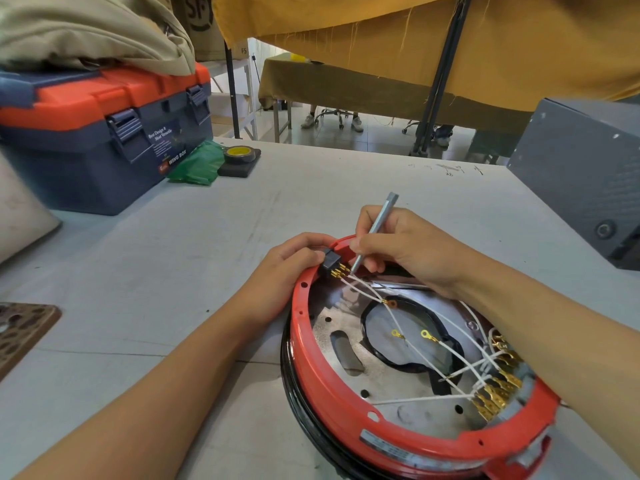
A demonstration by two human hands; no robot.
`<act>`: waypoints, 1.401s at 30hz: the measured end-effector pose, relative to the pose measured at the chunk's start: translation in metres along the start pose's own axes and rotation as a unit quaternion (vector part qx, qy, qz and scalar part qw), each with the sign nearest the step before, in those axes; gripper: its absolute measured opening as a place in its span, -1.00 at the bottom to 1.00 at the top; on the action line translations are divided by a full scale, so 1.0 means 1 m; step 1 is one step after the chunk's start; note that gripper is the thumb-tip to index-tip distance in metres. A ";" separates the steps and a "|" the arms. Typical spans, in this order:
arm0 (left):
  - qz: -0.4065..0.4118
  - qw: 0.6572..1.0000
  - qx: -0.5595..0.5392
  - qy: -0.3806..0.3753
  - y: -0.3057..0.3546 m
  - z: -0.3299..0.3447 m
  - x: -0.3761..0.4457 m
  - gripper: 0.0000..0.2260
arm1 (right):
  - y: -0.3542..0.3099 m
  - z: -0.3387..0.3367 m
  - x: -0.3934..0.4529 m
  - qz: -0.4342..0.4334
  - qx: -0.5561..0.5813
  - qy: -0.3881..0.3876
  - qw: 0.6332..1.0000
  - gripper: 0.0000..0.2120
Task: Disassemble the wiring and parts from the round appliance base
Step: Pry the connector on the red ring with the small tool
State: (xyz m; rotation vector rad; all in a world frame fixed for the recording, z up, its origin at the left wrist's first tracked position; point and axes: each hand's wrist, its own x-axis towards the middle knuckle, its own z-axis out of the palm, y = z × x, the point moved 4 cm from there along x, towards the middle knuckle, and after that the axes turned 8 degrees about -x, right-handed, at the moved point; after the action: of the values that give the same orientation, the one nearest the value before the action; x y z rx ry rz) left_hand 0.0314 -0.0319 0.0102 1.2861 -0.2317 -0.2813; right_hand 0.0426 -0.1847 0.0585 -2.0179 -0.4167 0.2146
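Reading "WING BOX" on toolbox (104, 133).

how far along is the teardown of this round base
Done: the red base lies open and two ring-terminal leads hang unfastened. In hand: the left hand grips the black connector block on the rim while the right hand holds a screwdriver tip at its pins. Left: white wires sit on the brass terminals.
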 end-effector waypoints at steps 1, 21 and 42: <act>0.001 1.000 0.005 -0.001 0.000 0.000 0.000 -0.76 | 0.000 0.000 -0.001 0.000 0.014 0.004 1.000 -0.80; 0.004 1.000 0.012 0.016 0.001 0.001 0.001 -0.76 | -0.005 -0.011 -0.002 -0.005 -0.129 0.047 0.991 -0.88; 0.006 1.000 -0.007 0.014 -0.002 0.000 0.001 -0.76 | 0.000 0.000 -0.007 -0.003 -0.237 -0.052 0.970 -0.91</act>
State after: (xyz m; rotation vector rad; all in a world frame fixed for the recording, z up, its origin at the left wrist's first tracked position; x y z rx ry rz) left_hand 0.0328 -0.0325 0.0083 1.2738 -0.2130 -0.2539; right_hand 0.0365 -0.1874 0.0587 -2.4818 -0.5820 0.2327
